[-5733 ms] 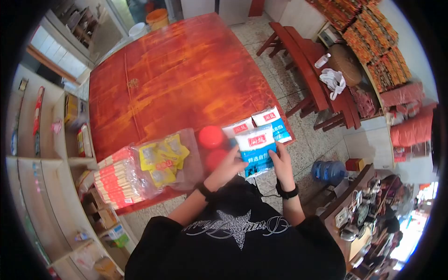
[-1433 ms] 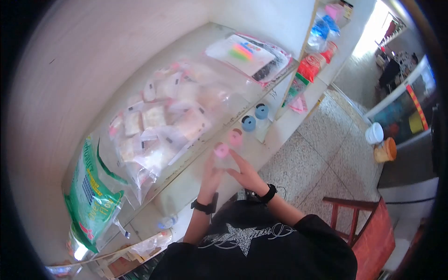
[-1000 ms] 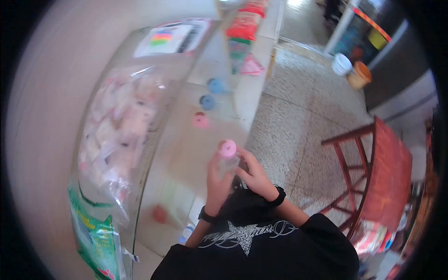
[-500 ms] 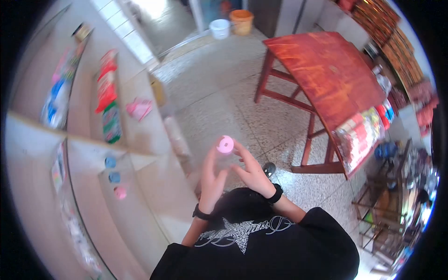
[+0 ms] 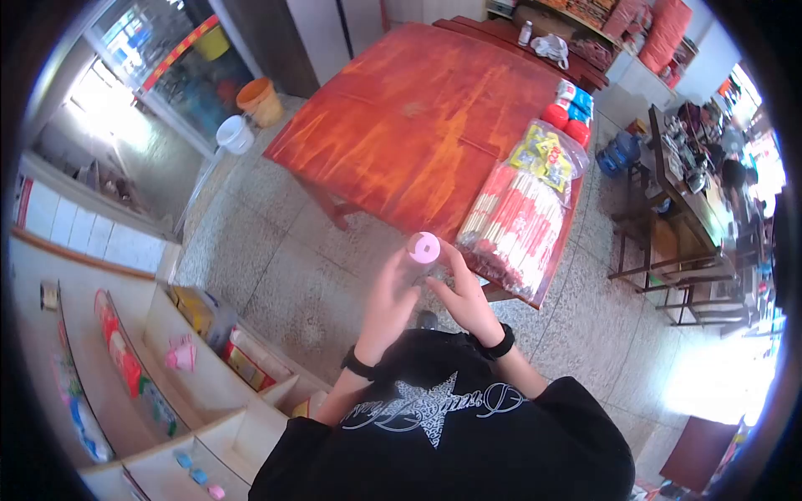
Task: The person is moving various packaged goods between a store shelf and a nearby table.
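Though its body is blurred and mostly covered, I hold the pink-capped container (image 5: 425, 247) between my left hand (image 5: 386, 311) and right hand (image 5: 468, 302).

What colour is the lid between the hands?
Pink lid; shows best in the head view.

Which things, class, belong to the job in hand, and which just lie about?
Likely the job: pink-lidded container, held; perhaps wrapped sticks, yellow packets, round red items, blue-and-white bags.

Probably lying about: white bucket, orange bucket, water jug.
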A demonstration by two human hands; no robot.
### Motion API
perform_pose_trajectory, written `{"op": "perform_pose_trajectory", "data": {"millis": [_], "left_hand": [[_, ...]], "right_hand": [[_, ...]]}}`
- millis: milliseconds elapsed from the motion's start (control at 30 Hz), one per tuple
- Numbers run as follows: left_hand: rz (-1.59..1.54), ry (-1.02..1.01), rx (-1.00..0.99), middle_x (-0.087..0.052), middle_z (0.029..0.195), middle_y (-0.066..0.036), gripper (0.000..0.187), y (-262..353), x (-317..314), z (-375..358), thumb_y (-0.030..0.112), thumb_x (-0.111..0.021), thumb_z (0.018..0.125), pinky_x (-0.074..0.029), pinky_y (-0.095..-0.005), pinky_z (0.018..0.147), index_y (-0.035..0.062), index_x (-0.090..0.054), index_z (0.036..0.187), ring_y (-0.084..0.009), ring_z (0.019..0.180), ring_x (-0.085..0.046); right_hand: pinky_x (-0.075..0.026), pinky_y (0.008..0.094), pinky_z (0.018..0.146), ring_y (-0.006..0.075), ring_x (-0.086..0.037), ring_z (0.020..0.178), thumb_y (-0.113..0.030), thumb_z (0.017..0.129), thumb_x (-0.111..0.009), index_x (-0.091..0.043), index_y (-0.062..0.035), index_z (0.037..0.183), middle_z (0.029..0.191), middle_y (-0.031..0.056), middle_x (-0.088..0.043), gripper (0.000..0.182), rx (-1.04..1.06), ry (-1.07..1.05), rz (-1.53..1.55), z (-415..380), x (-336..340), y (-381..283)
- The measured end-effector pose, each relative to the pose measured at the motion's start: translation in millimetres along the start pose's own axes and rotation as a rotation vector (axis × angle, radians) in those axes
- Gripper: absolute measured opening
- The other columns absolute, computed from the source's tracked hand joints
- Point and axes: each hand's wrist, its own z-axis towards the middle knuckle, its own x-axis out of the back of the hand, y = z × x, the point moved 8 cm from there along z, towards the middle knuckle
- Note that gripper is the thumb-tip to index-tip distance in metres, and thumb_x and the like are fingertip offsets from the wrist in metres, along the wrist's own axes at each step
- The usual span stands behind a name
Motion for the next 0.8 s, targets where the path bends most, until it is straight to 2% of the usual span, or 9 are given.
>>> {"op": "perform_pose_trajectory", "data": {"millis": [133,300,367,433,500,567,600,700,800], "left_hand": [[-0.016,-0.115,0.038,-0.041,0.129,-0.016,0.058,-14,-28,41,-0.004,-0.053,0.079,-0.036,-0.035,0.098,0.0005,-0.031,0.133,-0.0237,0.12,-0.043],[-0.189,-0.323,0.118,-0.033,0.136,-0.015,0.057,-47,-53,93,-0.002,-0.05,0.081,-0.033,-0.0375,0.1,0.0037,-0.028,0.133,-0.0281,0.125,-0.035],[-0.189,-0.369,0.138,-0.034,0.135,-0.016,0.057,-55,-59,116,-0.003,-0.05,0.08,-0.034,-0.0365,0.099,0.0032,-0.028,0.132,-0.0272,0.124,-0.037],[-0.185,-0.417,0.143,-0.034,0.134,-0.016,0.056,-61,-63,145,-0.003,-0.05,0.08,-0.036,-0.0354,0.098,0.0027,-0.028,0.131,-0.0263,0.123,-0.039],[-0.074,-0.455,0.194,-0.042,0.126,-0.016,0.051,-75,-70,174,-0.002,-0.049,0.08,-0.041,-0.0334,0.093,0.0009,-0.031,0.128,-0.0236,0.115,-0.048],[-0.051,-0.51,0.221,-0.043,0.125,-0.016,0.051,-81,-78,198,-0.001,-0.049,0.08,-0.042,-0.0333,0.091,0.0006,-0.031,0.128,-0.0235,0.113,-0.049],[-0.017,-0.553,0.257,-0.044,0.124,-0.016,0.051,-87,-82,206,0.001,-0.05,0.08,-0.043,-0.0333,0.09,0.0003,-0.031,0.127,-0.0234,0.112,-0.05],[-0.111,-0.67,0.28,-0.037,0.131,-0.017,0.052,-108,-100,225,0.0,-0.048,0.08,-0.04,-0.0324,0.092,0.0016,-0.03,0.129,-0.0238,0.115,-0.046],[-0.057,-0.639,0.321,-0.037,0.13,-0.016,0.05,-111,-97,233,0.0,-0.049,0.08,-0.039,-0.0326,0.093,0.0012,-0.032,0.128,-0.0227,0.116,-0.044]], "right_hand": [[-0.036,0.0361,0.096,0.0296,-0.045,0.118,-0.009,0.08,-0.058,-0.032,-0.0004,0.131,0.123,0.0207,-0.048,0.058,-0.084,0.088,0.078,14,26,28],[-0.037,0.0354,0.096,0.0277,-0.045,0.119,-0.007,0.082,-0.056,-0.031,-0.0009,0.131,0.123,0.0192,-0.048,0.056,-0.213,0.167,0.177,33,41,64],[-0.038,0.0355,0.096,0.0266,-0.044,0.12,-0.004,0.082,-0.055,-0.03,-0.0022,0.132,0.125,0.0173,-0.046,0.056,-0.231,0.233,0.348,49,47,60],[-0.038,0.0357,0.096,0.0264,-0.044,0.12,-0.002,0.082,-0.054,-0.029,-0.0025,0.132,0.126,0.0167,-0.045,0.056,-0.222,0.302,0.283,63,52,78],[-0.039,0.036,0.096,0.0263,-0.044,0.12,-0.001,0.082,-0.054,-0.029,-0.0029,0.132,0.127,0.016,-0.044,0.056,-0.207,0.354,0.202,79,59,100],[-0.038,0.0346,0.097,0.0268,-0.032,0.129,-0.001,0.084,-0.053,-0.024,-0.0024,0.134,0.136,0.0154,-0.033,0.058,-0.253,0.38,0.352,90,58,128],[-0.038,0.0356,0.096,0.0246,-0.042,0.122,0.001,0.082,-0.053,-0.028,-0.0041,0.132,0.129,0.0151,-0.041,0.056,-0.28,0.452,0.292,93,61,138],[-0.038,0.0354,0.097,0.0236,-0.04,0.123,0.0,0.083,-0.054,-0.027,-0.0044,0.133,0.129,0.0156,-0.041,0.057,-0.277,0.498,0.355,102,66,154],[-0.037,0.0356,0.097,0.0229,-0.038,0.124,0.0,0.083,-0.054,-0.026,-0.004,0.134,0.13,0.017,-0.04,0.058,-0.286,0.535,0.29,101,67,160]]}}
